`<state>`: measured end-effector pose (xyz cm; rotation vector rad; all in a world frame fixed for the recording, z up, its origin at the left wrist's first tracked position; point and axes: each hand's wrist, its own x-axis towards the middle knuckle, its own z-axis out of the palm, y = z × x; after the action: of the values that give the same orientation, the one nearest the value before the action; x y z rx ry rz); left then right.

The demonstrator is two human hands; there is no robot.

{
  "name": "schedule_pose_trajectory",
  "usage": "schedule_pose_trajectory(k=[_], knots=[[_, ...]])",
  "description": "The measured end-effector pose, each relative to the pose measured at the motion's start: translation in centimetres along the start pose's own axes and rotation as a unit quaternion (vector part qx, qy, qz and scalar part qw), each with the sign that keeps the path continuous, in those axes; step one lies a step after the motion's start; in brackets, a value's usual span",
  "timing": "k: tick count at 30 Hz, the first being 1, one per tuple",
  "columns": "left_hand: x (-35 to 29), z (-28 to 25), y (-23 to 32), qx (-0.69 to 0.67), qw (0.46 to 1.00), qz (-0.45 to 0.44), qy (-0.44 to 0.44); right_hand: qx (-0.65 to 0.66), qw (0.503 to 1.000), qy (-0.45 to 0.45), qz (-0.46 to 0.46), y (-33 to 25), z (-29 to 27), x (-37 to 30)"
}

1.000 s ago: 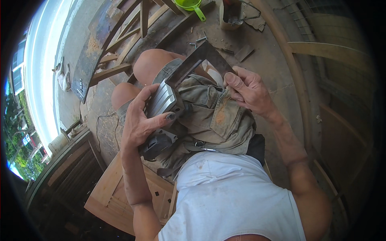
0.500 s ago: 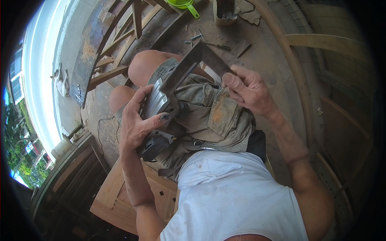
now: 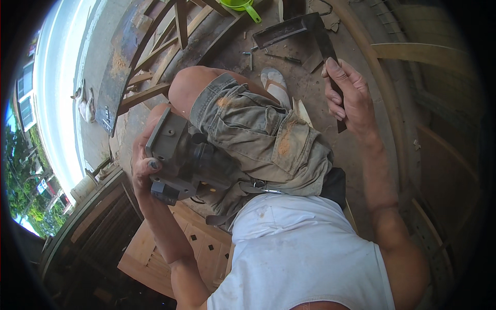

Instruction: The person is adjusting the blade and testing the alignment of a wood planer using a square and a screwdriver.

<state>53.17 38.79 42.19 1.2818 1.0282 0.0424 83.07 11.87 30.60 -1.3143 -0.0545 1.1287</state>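
Observation:
Over my left thigh, my left hand (image 3: 142, 163) is wrapped around a dark grey power tool that looks like an electric planer (image 3: 178, 155). A flat plate on it faces up and left, and a rounded black housing lies toward my lap. Part of that hand is hidden behind the tool. Out to the right, my right hand (image 3: 354, 98) grips the flat blade of a dark metal try square (image 3: 279, 32) between thumb and fingers. The square's thicker arm points left, above the floor and apart from the planer. Sawdust lies on my grey-green shorts (image 3: 248, 116).
An L-shaped metal key (image 3: 251, 61) and a thin dark hand tool (image 3: 284, 58) lie on the floor ahead. A green dipper (image 3: 250, 8) is beyond them. Wooden framing (image 3: 150, 57) stands at the left, near a lying cat (image 3: 86, 106). A wooden panel (image 3: 150, 253) rests behind my left arm.
The square has moved off the planer, to the right and farther ahead, in my right hand. My left hand has shifted left and turned the planer, so its ribbed silver face no longer shows.

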Motion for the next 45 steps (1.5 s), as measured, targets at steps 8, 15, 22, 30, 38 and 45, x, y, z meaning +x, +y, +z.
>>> schedule_pose_trajectory(k=[8, 15, 22, 30, 38, 45], knots=[[2.4, 1.2, 1.6, 0.131, 0.991, 0.036, -0.021, -0.051, 0.996, -0.046, -0.054, -2.4, 4.0, -0.5], [1.9, 1.2, 1.2, 0.163, 0.985, 0.060, -0.011, -0.093, 0.981, -0.162, -0.062, -4.3, 6.2, 0.6], [1.8, 0.4, 0.8, 0.162, 0.985, 0.045, -0.030, -0.154, 0.971, -0.161, -0.087, -4.8, 6.9, 0.9], [2.5, 0.3, 1.2, 0.164, 0.986, -0.008, -0.033, -0.146, 0.971, -0.173, -0.078, -3.4, 6.9, 1.2], [3.1, -0.4, 0.5, 0.180, 0.983, 0.009, -0.021, -0.136, 0.962, -0.223, -0.084, -4.1, 6.7, 1.6], [2.3, -0.1, 0.4, 0.158, 0.987, 0.012, -0.006, -0.124, 0.970, -0.189, -0.092, -3.9, 6.9, 1.1]])
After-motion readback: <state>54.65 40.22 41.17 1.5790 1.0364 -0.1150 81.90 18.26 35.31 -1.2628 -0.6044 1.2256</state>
